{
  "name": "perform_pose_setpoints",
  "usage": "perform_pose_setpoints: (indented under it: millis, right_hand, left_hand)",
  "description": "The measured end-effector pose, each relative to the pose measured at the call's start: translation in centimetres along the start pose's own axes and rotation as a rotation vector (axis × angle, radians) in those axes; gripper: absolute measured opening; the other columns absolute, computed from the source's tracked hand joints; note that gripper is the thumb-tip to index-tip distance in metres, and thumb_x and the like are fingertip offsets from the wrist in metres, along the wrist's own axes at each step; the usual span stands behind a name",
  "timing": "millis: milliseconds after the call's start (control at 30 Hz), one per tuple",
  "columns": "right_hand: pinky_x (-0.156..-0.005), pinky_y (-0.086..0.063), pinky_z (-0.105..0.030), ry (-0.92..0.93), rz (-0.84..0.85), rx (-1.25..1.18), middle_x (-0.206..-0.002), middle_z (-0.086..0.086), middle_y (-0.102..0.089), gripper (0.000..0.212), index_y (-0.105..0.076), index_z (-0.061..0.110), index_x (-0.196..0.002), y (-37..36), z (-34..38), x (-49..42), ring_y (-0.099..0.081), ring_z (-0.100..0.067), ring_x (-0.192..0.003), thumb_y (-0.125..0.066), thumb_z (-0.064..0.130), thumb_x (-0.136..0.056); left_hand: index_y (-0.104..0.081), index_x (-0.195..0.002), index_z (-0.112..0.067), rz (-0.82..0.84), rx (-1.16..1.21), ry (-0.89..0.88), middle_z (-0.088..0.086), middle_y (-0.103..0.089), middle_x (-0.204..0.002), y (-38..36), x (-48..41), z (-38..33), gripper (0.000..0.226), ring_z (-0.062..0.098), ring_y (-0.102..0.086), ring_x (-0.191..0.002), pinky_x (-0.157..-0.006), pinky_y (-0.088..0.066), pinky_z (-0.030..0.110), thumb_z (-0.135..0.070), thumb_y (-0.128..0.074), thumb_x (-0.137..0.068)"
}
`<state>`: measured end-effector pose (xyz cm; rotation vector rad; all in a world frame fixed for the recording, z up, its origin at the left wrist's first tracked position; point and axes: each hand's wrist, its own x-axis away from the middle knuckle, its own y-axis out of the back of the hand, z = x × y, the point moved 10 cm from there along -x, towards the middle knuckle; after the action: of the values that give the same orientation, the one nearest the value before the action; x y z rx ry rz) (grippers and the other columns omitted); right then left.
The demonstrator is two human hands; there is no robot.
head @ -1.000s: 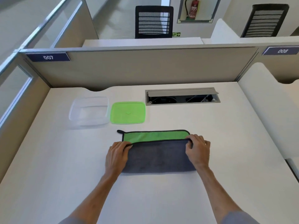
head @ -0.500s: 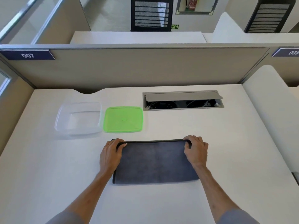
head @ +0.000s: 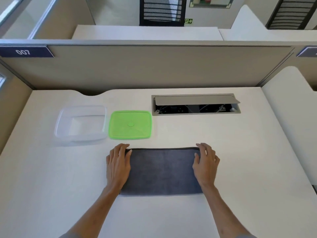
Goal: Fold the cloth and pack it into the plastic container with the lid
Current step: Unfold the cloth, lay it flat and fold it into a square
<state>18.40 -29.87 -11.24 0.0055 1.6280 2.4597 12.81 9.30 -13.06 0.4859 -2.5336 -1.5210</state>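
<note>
A grey cloth [head: 162,171] lies folded in half on the white desk, a wide rectangle with its dark hem along the far edge. My left hand [head: 118,164] rests flat on its left end, fingers spread. Over the right end my right hand [head: 205,162] lies with loose, parted fingers. Neither hand pinches the fabric now. Behind the cloth to the left stands the clear plastic container [head: 80,125], uncovered. Its green lid [head: 130,124] lies flat on the desk just right of it.
An open cable hatch [head: 195,104] is sunk into the desk at the back right. A beige partition [head: 154,66] walls off the far side, and lower dividers flank both sides. The desk's near half holds only my forearms.
The grey half was drawn over the green side until the far edges met. Both hands then released the far corners and now lie flat on the cloth's ends.
</note>
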Motion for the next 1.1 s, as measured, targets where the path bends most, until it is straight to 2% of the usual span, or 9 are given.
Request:
perform_pose_setpoints:
  millis: [167, 267, 367, 667, 733, 800, 900, 1000, 1100]
  right_hand:
    - [-0.119, -0.041, -0.046, 0.196, 0.057, -0.023, -0.164, 0.002, -0.051, 0.043, -0.059, 0.023, -0.15, -1.9, 3.5, 6.2, -0.049, -0.019, -0.15, -0.055, 0.024, -0.107]
    - [-0.131, -0.028, -0.05, 0.162, 0.162, -0.051, -0.176, 0.007, -0.032, 0.054, -0.041, 0.028, -0.165, -3.7, 3.3, 9.6, -0.033, -0.013, -0.161, -0.047, 0.035, -0.111]
    - [-0.137, -0.014, -0.048, 0.063, 0.194, -0.085, -0.181, 0.01, -0.017, 0.061, -0.027, 0.026, -0.171, -3.7, 0.9, 11.3, -0.017, -0.01, -0.167, -0.038, 0.04, -0.113]
    - [-0.138, -0.001, -0.046, -0.032, 0.3, 0.037, -0.181, 0.011, 0.019, 0.068, 0.007, 0.027, -0.174, -2.0, -4.9, 12.7, 0.005, -0.009, -0.169, -0.026, 0.045, -0.116]
    - [-0.138, -0.005, -0.047, -0.137, 0.277, -0.006, -0.183, 0.005, 0.01, 0.074, 0.003, 0.022, -0.174, -1.1, -5.5, 12.7, -0.002, -0.015, -0.17, -0.036, 0.044, -0.115]
    - [-0.135, -0.02, -0.049, -0.26, 0.196, -0.085, -0.181, -0.004, -0.021, 0.079, -0.01, 0.016, -0.174, 0.5, -5.9, 12.8, -0.024, -0.025, -0.166, -0.052, 0.038, -0.111]
    - [-0.113, -0.045, -0.054, -0.403, 0.118, -0.148, -0.156, -0.01, -0.057, 0.069, -0.036, 0.013, -0.165, 2.4, -6.1, 12.7, -0.051, -0.033, -0.144, -0.065, 0.029, -0.104]
    - [-0.105, -0.051, -0.052, -0.568, 0.177, -0.258, -0.139, -0.011, -0.065, 0.06, -0.05, 0.011, -0.15, 2.5, -6.8, 11.9, -0.06, -0.036, -0.129, -0.072, 0.035, -0.099]
    - [-0.098, -0.053, -0.046, -0.804, 0.258, -0.437, -0.13, -0.012, -0.063, 0.072, -0.05, 0.003, -0.143, 1.3, -8.2, 12.2, -0.062, -0.041, -0.126, -0.084, 0.038, -0.091]
  left_hand:
    - [-0.053, -0.157, -0.021, -0.028, -0.042, -0.166, 0.001, -0.049, -0.166, -1.7, 6.4, -3.2, 0.047, 0.026, -0.047, -0.156, -0.126, -0.039, 0.048, -0.037, -0.044, -0.113]
    - [-0.038, -0.17, -0.026, 0.061, -0.104, -0.31, -0.001, -0.032, -0.18, -4.0, 9.7, -4.5, 0.058, 0.021, -0.03, -0.168, -0.135, -0.029, 0.05, -0.043, -0.041, -0.115]
    - [-0.028, -0.174, -0.025, 0.081, -0.135, -0.28, -0.001, -0.022, -0.184, -4.5, 10.9, -3.3, 0.063, 0.02, -0.024, -0.17, -0.137, -0.025, 0.049, -0.045, -0.037, -0.115]
    - [-0.026, -0.174, -0.02, 0.102, -0.223, -0.223, 0.004, -0.019, -0.184, -3.5, 11.3, -1.7, 0.067, 0.025, -0.025, -0.169, -0.135, -0.03, 0.052, -0.048, -0.027, -0.113]
    - [-0.026, -0.174, -0.02, 0.101, -0.215, -0.205, 0.005, -0.019, -0.184, -3.0, 11.4, -1.8, 0.068, 0.025, -0.024, -0.169, -0.135, -0.027, 0.054, -0.049, -0.026, -0.112]
    - [-0.025, -0.174, -0.019, 0.077, -0.205, -0.209, 0.006, -0.019, -0.184, -2.3, 11.4, -2.2, 0.068, 0.025, -0.022, -0.169, -0.136, -0.023, 0.055, -0.049, -0.028, -0.113]
    - [-0.026, -0.174, -0.02, 0.054, -0.176, -0.263, 0.004, -0.021, -0.183, -1.8, 11.7, -3.6, 0.067, 0.024, -0.021, -0.17, -0.137, -0.022, 0.055, -0.046, -0.038, -0.113]
    - [-0.04, -0.169, -0.016, 0.049, -0.143, -0.409, 0.004, -0.041, -0.176, -1.9, 12.9, -6.5, 0.061, 0.023, -0.029, -0.167, -0.134, -0.027, 0.054, -0.037, -0.047, -0.113]
    - [-0.056, -0.16, -0.017, 0.063, -0.187, -0.69, -0.001, -0.062, -0.159, -2.8, 15.6, -10.3, 0.05, 0.025, -0.045, -0.16, -0.131, -0.031, 0.051, -0.028, -0.056, -0.111]
